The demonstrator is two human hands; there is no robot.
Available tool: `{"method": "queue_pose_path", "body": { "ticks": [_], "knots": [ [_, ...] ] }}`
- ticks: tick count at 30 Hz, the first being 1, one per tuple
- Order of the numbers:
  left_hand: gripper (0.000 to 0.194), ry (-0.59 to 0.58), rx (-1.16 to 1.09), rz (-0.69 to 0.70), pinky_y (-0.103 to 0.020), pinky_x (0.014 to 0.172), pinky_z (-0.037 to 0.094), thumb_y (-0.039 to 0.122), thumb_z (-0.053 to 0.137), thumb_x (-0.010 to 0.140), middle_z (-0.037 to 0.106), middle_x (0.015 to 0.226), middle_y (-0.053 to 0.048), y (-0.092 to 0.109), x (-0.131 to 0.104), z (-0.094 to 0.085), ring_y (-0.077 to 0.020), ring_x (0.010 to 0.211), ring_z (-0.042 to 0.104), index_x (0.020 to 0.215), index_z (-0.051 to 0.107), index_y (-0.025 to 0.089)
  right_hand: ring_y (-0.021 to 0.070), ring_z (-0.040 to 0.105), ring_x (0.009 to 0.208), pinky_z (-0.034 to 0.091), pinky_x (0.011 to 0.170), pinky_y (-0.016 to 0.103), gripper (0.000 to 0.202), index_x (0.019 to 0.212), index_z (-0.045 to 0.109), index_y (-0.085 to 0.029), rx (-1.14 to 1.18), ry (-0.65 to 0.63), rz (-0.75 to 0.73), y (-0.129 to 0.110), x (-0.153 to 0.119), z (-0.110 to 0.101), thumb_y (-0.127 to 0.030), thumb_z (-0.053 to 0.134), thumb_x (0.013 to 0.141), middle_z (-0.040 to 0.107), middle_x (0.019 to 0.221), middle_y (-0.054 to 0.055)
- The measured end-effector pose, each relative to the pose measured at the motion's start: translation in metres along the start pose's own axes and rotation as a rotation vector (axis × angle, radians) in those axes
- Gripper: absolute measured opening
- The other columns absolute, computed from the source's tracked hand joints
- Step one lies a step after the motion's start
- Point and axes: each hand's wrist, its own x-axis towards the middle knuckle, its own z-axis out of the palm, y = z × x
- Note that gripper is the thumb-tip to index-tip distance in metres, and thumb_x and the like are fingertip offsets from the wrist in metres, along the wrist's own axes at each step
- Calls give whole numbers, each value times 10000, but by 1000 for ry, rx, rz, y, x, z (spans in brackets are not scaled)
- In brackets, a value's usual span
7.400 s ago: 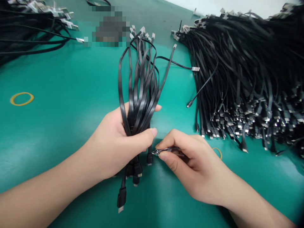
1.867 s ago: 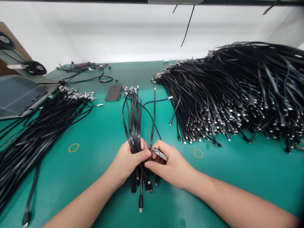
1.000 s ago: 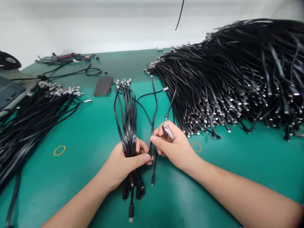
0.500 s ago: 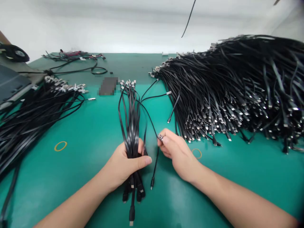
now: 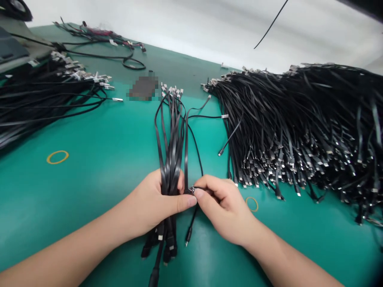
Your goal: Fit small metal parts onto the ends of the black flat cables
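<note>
A bundle of flat black cables (image 5: 172, 147) lies upright in the middle of the view, with my left hand (image 5: 161, 199) wrapped around its lower part. Silver plugs top the bundle, and black connectors hang below my fist. Beside the left thumb tip, my right hand (image 5: 223, 207) pinches a small shiny metallic piece (image 5: 192, 190), too small to name. That piece touches the end of a single cable at the left fingertips. A loose cable with a black plug (image 5: 188, 236) hangs between the hands.
A large heap of black cables (image 5: 287, 119) fills the right side of the green table (image 5: 98, 191). Another cable pile (image 5: 36, 103) lies left. Yellow rings (image 5: 58, 157) mark the surface. Thin wires (image 5: 101, 36) and a pixelated dark patch (image 5: 144, 88) are farther back.
My right hand has moved left to meet the left thumb, bringing the metallic piece to the cable end there. The camera view has tilted.
</note>
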Motion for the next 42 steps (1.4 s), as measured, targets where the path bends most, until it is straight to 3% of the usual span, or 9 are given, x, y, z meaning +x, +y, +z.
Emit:
{"method": "queue_pose_path", "body": {
  "ticks": [11, 26, 42],
  "knots": [
    [357, -8, -9, -21, -213, 534, 317, 339, 777, 756, 448, 649, 72, 1, -2, 0, -89, 596, 389, 715, 452, 198, 109, 363, 573, 288, 511, 228, 234, 739, 575, -188, 59, -17, 34, -1, 0, -3, -321, 518, 923, 415, 597, -34],
    [397, -1, 20, -10, -223, 533, 327, 426, 788, 740, 450, 660, 60, -1, 0, -1, -100, 602, 388, 720, 463, 199, 81, 302, 493, 226, 463, 219, 213, 720, 544, -194, 4, -35, 24, -1, 0, -2, -287, 539, 911, 342, 539, -62],
    [313, -31, 41, -47, -222, 546, 375, 368, 790, 738, 483, 687, 43, 7, -1, -3, -113, 622, 448, 726, 534, 189, 87, 301, 520, 225, 478, 231, 233, 745, 557, -189, 15, -119, 15, 0, 0, -8, -314, 535, 940, 360, 578, -56]
  ]
}}
